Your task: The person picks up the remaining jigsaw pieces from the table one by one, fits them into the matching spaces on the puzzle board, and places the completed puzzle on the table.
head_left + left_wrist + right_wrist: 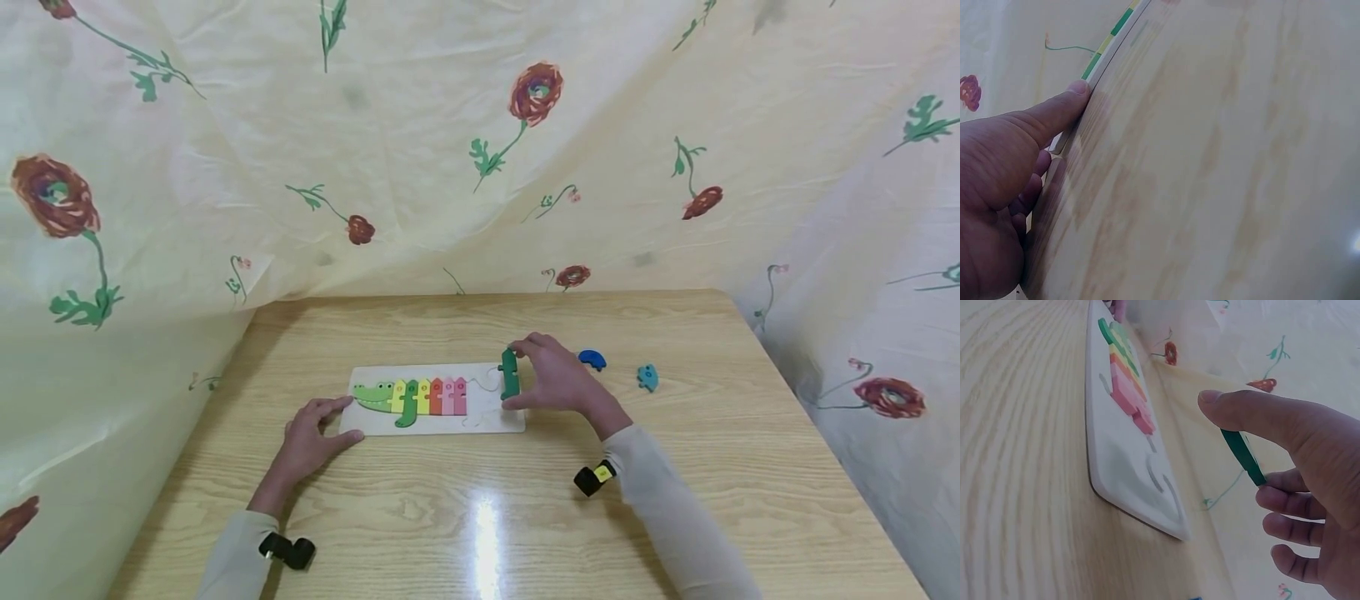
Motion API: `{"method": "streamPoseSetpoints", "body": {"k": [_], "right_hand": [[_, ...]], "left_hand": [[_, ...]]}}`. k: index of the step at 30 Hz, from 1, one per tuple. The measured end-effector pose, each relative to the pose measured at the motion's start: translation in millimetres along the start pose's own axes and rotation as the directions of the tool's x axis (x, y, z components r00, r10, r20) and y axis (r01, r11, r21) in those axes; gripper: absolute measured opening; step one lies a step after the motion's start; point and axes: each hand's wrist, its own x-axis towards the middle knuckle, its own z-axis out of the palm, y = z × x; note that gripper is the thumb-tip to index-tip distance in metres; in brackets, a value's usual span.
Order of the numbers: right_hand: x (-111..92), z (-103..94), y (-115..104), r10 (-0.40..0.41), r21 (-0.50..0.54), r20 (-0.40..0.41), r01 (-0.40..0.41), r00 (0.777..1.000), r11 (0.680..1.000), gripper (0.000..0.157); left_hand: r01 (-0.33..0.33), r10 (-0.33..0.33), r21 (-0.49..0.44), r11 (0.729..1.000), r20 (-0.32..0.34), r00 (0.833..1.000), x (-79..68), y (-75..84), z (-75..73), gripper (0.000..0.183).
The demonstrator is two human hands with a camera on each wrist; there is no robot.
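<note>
Left hand [309,437] grips puzzle board [431,425] at left end, presumably for steadiness; right hand [555,379] pinches dark green piece [510,377] by ends, presumably for clear underside

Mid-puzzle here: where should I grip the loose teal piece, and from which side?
Probably pinch the teal piece by its left and right edges, descending from the near side. It lies flat on the tabletop, apart from the dark blue piece, and looks narrower across than front to back.
</note>
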Motion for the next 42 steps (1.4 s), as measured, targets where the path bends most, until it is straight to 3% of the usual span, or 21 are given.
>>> {"method": "streamPoseSetpoints", "body": {"k": [20, 42], "right_hand": [[15, 27.9, -21, -0.042, -0.03, 0.039, 0.043, 0.998, 0.999, 0.094], [22, 48.2, -29, -0.006, -0.081, 0.098, 0.014, 0.995, 0.997, 0.095]], "left_hand": [[0.015, -0.015, 0.006, 1.0, 0.007, 1.0, 1.6, -2.0, 0.1, 0.077], [-0.002, 0.002, 0.001, 1.0, -0.001, 1.0, 0.1, 0.2, 0.3, 0.075]]}}
